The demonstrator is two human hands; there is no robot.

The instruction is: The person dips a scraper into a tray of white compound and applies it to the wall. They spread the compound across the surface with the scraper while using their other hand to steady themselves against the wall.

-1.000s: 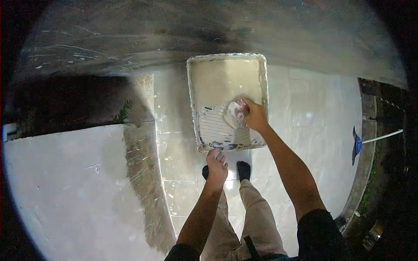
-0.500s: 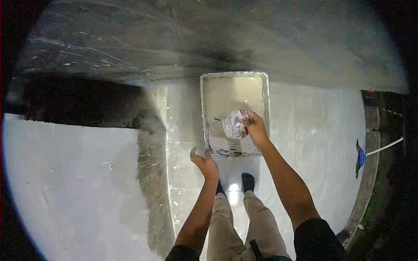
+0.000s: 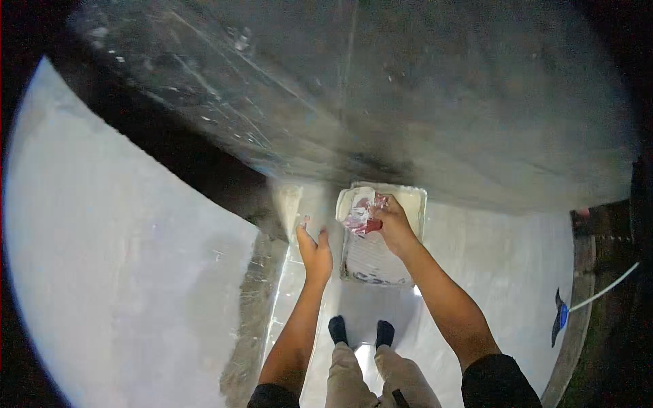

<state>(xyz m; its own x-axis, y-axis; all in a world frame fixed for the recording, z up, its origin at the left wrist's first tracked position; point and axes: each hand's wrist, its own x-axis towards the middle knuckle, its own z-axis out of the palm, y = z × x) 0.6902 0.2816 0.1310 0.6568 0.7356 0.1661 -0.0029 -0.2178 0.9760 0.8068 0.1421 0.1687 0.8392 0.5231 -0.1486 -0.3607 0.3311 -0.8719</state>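
In the head view, my right hand (image 3: 394,223) grips a red-and-white, paint-smeared thing (image 3: 360,207) with a broad pale end facing left. I cannot make out its kind. It is over the left side of a paint tray (image 3: 424,234), hiding part of it. Pale paint (image 3: 403,196) covers the tray's far end, and its ribbed near part is coated with white and dark smears. My left hand (image 3: 315,251) is raised to the left of the tray, thumb and fingers apart, holding nothing.
A dark, scuffed surface (image 3: 435,122) spans the far side. The pale floor (image 3: 503,285) is paint-spotted on the left. My socked feet (image 3: 384,333) stand just short of the tray. At right lies a blue-and-black object (image 3: 560,317) with a white stick.
The view has tilted and shifted, so the tray appears lower. My right hand has moved the paint-smeared thing toward the tray's left edge. My left hand is now farther from the tray.
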